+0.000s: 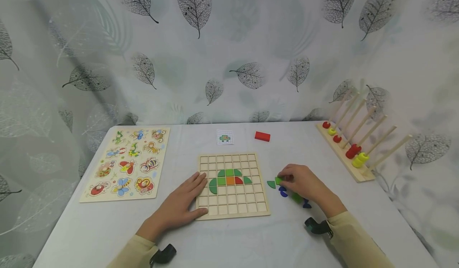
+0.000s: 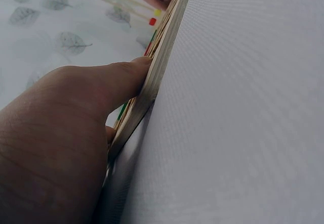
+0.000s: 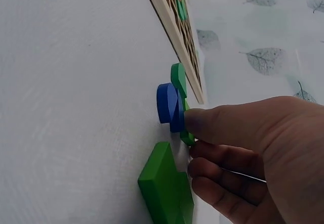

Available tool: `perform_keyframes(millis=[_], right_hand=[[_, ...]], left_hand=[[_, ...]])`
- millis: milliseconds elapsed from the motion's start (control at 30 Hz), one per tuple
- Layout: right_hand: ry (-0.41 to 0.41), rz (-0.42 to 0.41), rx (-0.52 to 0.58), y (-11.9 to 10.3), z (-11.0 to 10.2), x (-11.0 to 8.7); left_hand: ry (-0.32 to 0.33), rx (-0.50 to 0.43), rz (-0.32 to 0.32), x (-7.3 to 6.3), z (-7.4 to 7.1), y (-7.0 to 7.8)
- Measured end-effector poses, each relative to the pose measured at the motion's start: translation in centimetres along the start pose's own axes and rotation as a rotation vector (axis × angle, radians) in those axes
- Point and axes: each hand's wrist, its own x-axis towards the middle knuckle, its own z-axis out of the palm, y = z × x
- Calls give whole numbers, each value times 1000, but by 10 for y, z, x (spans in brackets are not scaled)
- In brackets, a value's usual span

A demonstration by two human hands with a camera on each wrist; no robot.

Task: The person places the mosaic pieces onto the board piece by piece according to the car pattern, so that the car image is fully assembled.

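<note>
My left hand lies along the left edge of a wooden grid board, fingers straight, thumb at the near corner. Green, orange and red pieces sit in some of its squares, such as an orange square and a red piece. To the right of the board, my right hand pinches a small light green piece between thumb and fingers. Close around it lie a green quarter-circle, blue curved pieces and green blocks, partly under the hand in the head view.
Behind the board lie a picture card and a red block. An insect puzzle board is at the left. At the right stands a wooden peg rack with red and yellow beads. A leaf-patterned curtain hangs behind the table.
</note>
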Motion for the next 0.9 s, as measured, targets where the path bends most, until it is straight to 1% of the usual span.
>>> perform_keyframes(millis=[267,467,667,900], right_hand=[[1,-3,-11,-1,1,1],[4,-6,-20,-1,0,0],[40,-32,-17,-1,-3,-1],[67,-64,-32,-4,-5,-1]], left_hand=[[-6,0,-3,0,-2,0],[-6,-3,-8,0,0,1],[-8,-7,-12,0,-2,2],[2,3,-2,0,0,1]])
